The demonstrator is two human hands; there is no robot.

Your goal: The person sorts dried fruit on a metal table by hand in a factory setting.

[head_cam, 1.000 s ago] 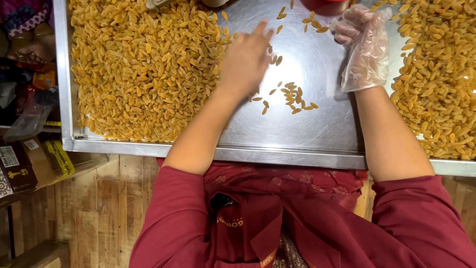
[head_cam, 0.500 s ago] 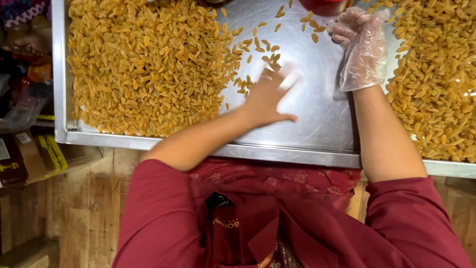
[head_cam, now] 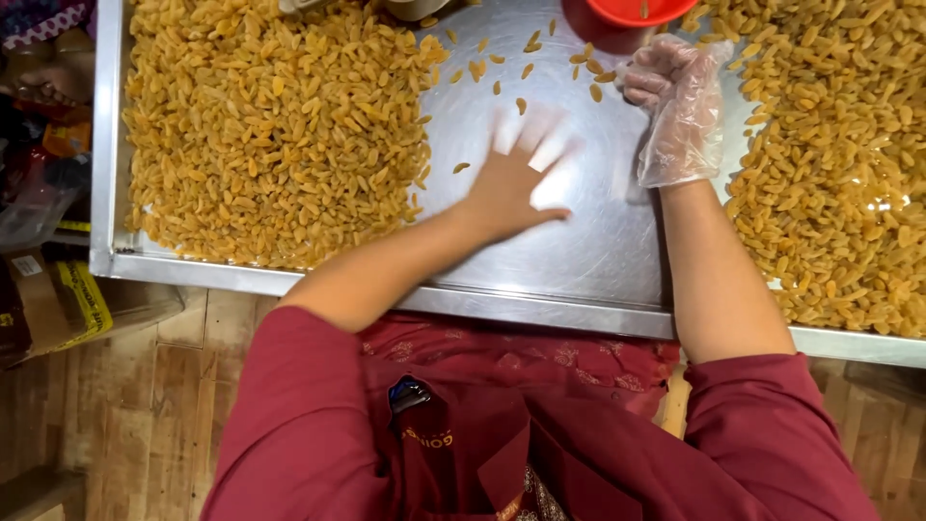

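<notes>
A steel tray table (head_cam: 540, 280) carries two heaps of golden raisins: a big left heap (head_cam: 270, 125) and a right heap (head_cam: 830, 164). My bare left hand (head_cam: 516, 178) lies flat on the bare metal between them, fingers spread and motion-blurred, holding nothing. My right hand (head_cam: 675, 101), in a clear plastic glove, rests near the top of the tray with its fingers curled in, beside a red bowl (head_cam: 641, 12). A few loose raisins (head_cam: 526, 68) lie scattered above my left hand.
The tray's raised steel rim (head_cam: 101, 145) runs along the left and near sides. Cardboard boxes and bags (head_cam: 48, 289) sit left of the table over a wooden floor (head_cam: 145, 405). My maroon shirt fills the lower frame.
My left hand swept across the tray's middle, pushing the small cluster of loose raisins toward the left heap; the middle is now bare. My gloved right hand stayed in place.
</notes>
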